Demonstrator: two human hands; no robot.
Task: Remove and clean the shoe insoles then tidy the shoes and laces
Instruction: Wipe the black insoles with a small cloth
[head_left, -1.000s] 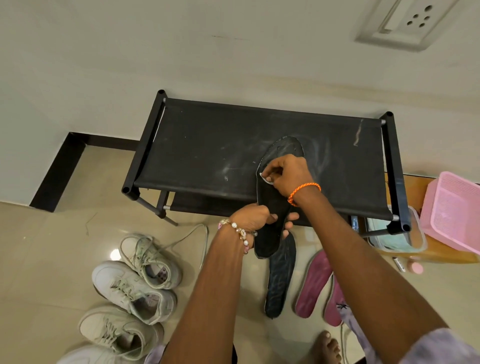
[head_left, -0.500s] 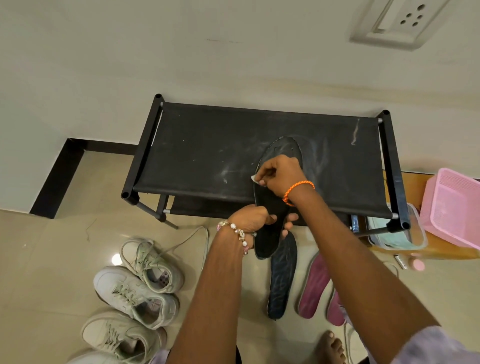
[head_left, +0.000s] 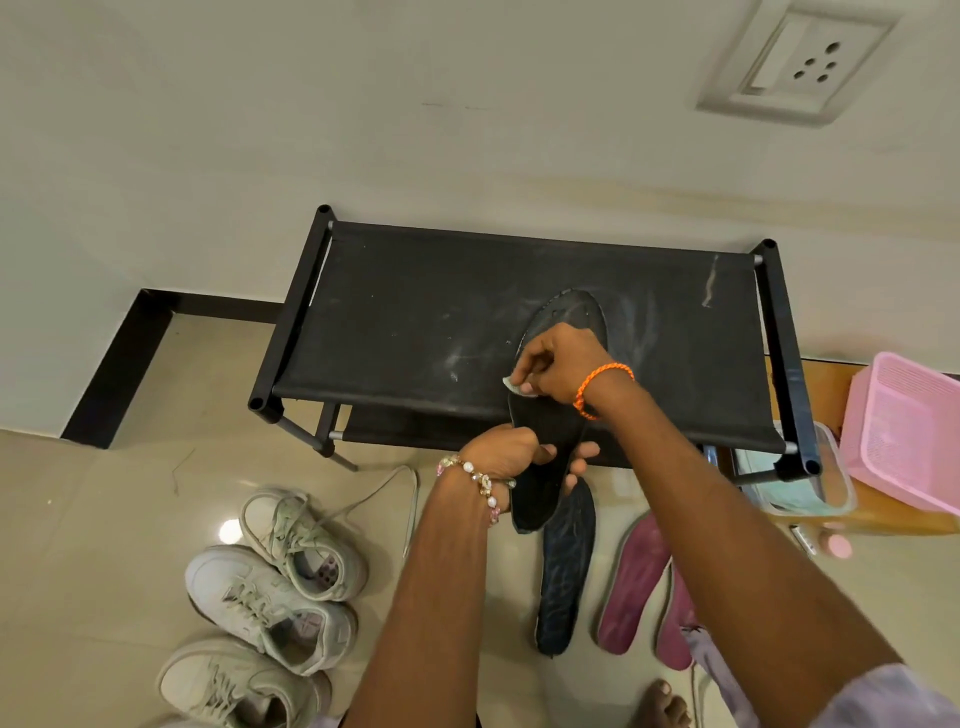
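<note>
Left of the black shoe rack (head_left: 395, 322), 3 white sneakers (head_left: 304, 545) sit on the floor with laces loose. Over the rack's front edge, the left hand (head_left: 506, 452) grips the black insole (head_left: 550, 436) near its heel, where the thin, light, bendy piece looks best steadied. The right hand (head_left: 558, 364) pinches a small pale wipe (head_left: 514, 385) against the insole's left edge; 3 more insoles lie on the floor below the rack.

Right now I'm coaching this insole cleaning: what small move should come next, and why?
Probably drag the white wipe, pinched in the right hand, down the black insole toward the left hand gripping its heel. The wipe sits mid-length at the edge, so the lower half looks unwiped.
</note>
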